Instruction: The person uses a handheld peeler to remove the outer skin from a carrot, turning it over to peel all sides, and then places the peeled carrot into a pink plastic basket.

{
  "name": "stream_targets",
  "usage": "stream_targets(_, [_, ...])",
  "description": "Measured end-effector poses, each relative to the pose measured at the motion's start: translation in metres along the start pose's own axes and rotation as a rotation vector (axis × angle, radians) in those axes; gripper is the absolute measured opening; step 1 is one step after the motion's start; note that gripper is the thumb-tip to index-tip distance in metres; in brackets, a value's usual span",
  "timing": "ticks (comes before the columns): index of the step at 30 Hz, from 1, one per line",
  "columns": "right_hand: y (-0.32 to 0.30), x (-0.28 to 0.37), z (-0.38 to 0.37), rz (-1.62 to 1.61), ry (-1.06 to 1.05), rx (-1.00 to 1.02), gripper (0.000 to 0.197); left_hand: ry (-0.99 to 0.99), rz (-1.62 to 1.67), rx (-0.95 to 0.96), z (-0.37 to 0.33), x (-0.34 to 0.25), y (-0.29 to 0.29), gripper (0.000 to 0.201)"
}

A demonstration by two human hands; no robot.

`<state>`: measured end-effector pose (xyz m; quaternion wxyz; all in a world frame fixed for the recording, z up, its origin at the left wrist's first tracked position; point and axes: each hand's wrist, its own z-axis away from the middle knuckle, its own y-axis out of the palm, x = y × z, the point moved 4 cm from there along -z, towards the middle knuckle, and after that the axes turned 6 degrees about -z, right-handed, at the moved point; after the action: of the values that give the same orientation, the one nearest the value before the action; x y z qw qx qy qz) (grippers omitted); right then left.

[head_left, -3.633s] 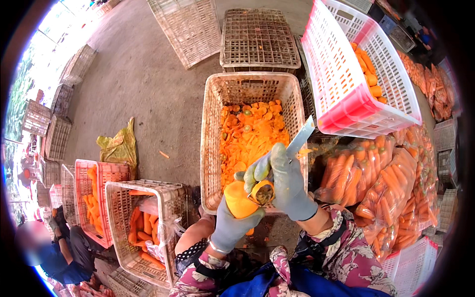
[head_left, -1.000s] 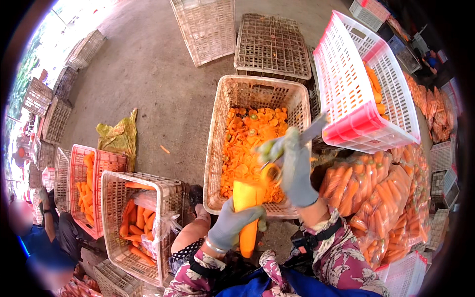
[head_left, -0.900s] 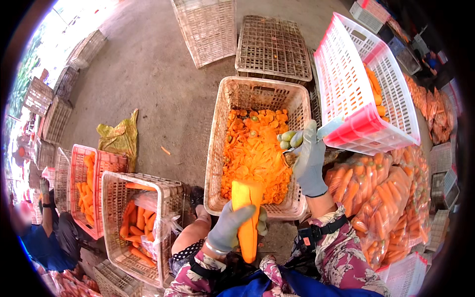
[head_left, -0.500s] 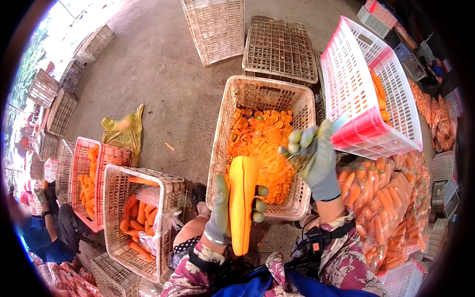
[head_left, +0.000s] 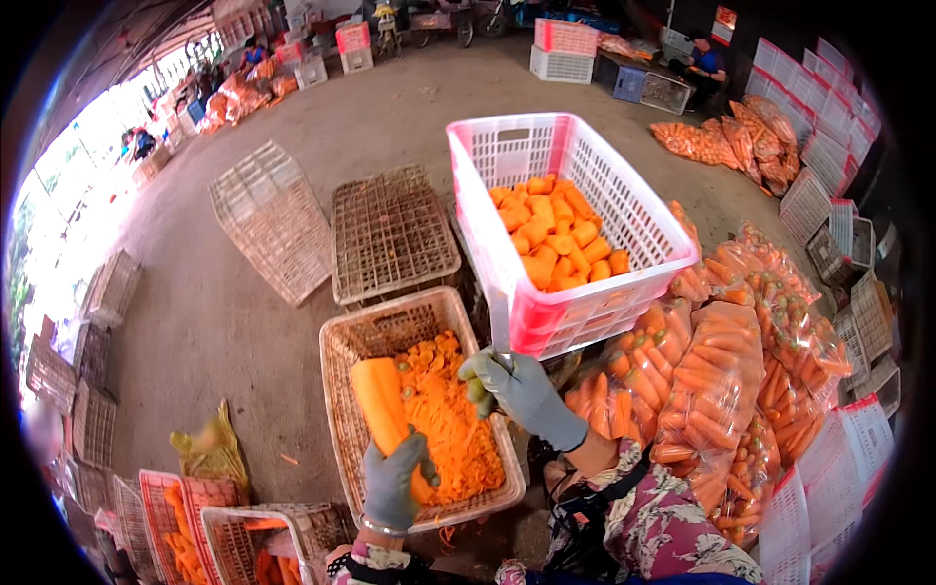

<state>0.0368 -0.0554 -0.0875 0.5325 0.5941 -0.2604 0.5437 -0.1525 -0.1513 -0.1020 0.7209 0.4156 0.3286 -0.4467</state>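
Peelings (head_left: 453, 419) are covering the bottom of a dirty crate (head_left: 341, 341), and the left hand (head_left: 393, 483) is gripping a thick carrot (head_left: 378, 395) over it, apparently peeled. The right hand (head_left: 522, 390) is holding its fingers curled beside a pink-and-white crate (head_left: 634, 210) — whether around a tool, I cannot tell. Short carrots (head_left: 558, 234) are lying there, seemingly finished — bagged carrots (head_left: 712, 366) are sitting alongside, seemingly untouched.

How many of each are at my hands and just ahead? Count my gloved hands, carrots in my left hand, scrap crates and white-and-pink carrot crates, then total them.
Gloved hands: 2 (left hand, right hand)
Held carrot: 1
Scrap crate: 1
White-and-pink carrot crate: 1
Total: 5
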Motion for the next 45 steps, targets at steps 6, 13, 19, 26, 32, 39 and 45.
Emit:
stream_targets(6, [-0.078, 0.080, 0.039, 0.958, -0.366, -0.263, 0.028, 0.105, -0.345, 0.386, -0.037, -0.062, 0.140, 0.025])
stream_targets(13, [-0.130, 0.091, 0.032, 1.282, -0.505, -0.259, 0.022, -0.118, -0.296, 0.581, -0.043, -0.053, 0.194, 0.023])
stream_targets(19, [-0.138, 0.108, 0.022, 1.386, -0.588, -0.234, 0.019, -0.356, 0.005, 0.895, -0.037, -0.047, 0.208, 0.022])
stream_targets(26, [-0.152, 0.133, 0.011, 1.390, -0.598, -0.226, 0.021, 0.193, -0.720, 0.592, -0.038, -0.090, 0.239, 0.020])
stream_targets(32, [-0.139, 0.151, -0.005, 1.290, -0.778, -0.146, 0.018, -0.092, -0.357, 0.838, -0.047, -0.086, 0.227, 0.029])
stream_targets(39, [-0.140, 0.166, -0.022, 0.907, -0.077, 0.007, 0.015, 0.439, -0.811, 0.659, -0.087, -0.108, 0.236, 0.043])
stream_targets(45, [-0.161, 0.158, -0.028, 0.429, 0.029, -0.221, 0.026, 0.218, -0.491, 0.572, -0.114, -0.102, 0.239, 0.043])
